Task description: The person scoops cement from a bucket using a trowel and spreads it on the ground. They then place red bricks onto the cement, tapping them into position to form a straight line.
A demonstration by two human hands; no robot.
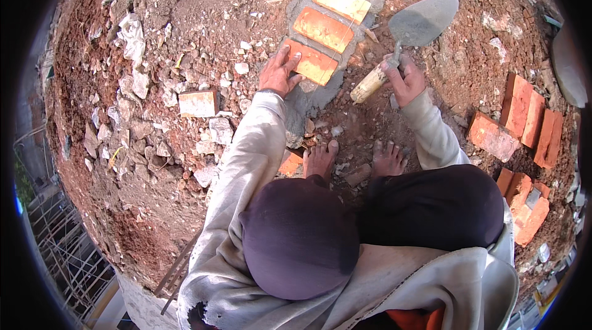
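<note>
My left hand (280, 73) grips the left end of the nearest brick (313, 63) in a row, fingers over its top and thumb by its near edge. That brick lies flat on grey mortar (330, 90). Beyond it, more orange bricks (324, 29) lie side by side in the mortar with narrow gaps between them. A thin string seems to cross the row near its right ends. My right hand (405, 81) is closed around a trowel (424, 20) where its worn wooden handle meets the metal neck. The grey blade points up and away, right of the row.
A loose brick (198, 103) lies on the left among stones and rubble. Several bricks (523, 111) are piled at the right, with broken ones (524, 206) nearer. My bare feet (320, 160) stand just below the mortar. White plastic scrap (131, 39) lies far left.
</note>
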